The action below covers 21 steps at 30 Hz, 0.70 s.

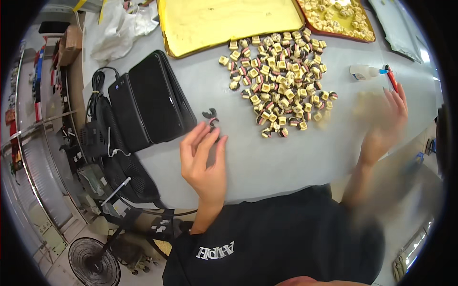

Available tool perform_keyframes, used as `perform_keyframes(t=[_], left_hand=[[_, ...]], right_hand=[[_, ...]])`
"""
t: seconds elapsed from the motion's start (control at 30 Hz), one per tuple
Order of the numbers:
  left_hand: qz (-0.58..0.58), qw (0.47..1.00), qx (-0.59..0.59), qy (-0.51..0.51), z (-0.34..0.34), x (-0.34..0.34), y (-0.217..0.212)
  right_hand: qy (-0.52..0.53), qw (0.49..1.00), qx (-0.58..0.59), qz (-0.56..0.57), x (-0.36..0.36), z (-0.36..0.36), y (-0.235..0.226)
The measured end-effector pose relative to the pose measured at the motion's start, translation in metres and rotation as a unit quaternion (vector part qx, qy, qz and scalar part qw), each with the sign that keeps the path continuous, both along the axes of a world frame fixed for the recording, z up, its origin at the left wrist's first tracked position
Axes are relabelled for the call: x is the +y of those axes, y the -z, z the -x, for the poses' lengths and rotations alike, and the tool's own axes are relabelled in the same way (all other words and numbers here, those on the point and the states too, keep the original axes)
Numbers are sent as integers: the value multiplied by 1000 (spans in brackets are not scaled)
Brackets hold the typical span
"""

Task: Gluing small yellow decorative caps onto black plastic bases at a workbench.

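My left hand [205, 164] rests over the grey table with its fingers apart, the tips beside a few small dark curved pieces [210, 114], one with a pink strip. Over at the right, my right hand [387, 121] has its fingers stretched out. Their tips come up to a slim red tool [391, 79] with a dark end; contact is hard to make out. Left of that tool lies a white squeeze bottle [364, 72] with a blue tip. Between my hands spreads a heap of small cream, pink and dark brown moulded pieces [281, 76].
A yellow-lined tray [229, 21] lies at the back, and a red-rimmed tray [369, 34] with cream pieces stands right of it. Black flat devices [155, 95] and coiled cables [95, 95] take up the left side. Clear plastic bags [117, 33] lie behind. A fan [94, 262] stands below left.
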<state>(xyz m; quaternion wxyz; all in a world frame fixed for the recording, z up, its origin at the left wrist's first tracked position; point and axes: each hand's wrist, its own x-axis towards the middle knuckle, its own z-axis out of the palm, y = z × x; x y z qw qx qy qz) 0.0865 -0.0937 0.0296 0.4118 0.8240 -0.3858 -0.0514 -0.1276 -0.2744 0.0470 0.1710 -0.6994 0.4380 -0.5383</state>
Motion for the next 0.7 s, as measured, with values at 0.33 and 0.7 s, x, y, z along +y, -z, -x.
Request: perform_keyframes(t=[0.33,0.7], left_hand=[[91,993,44,56,1,6,1],[242,657,710,77,-13,24,-1]], right_hand=[[-37,976,154,-152,-30,5,1],[-110,976,124,-140,-13,3,-3]])
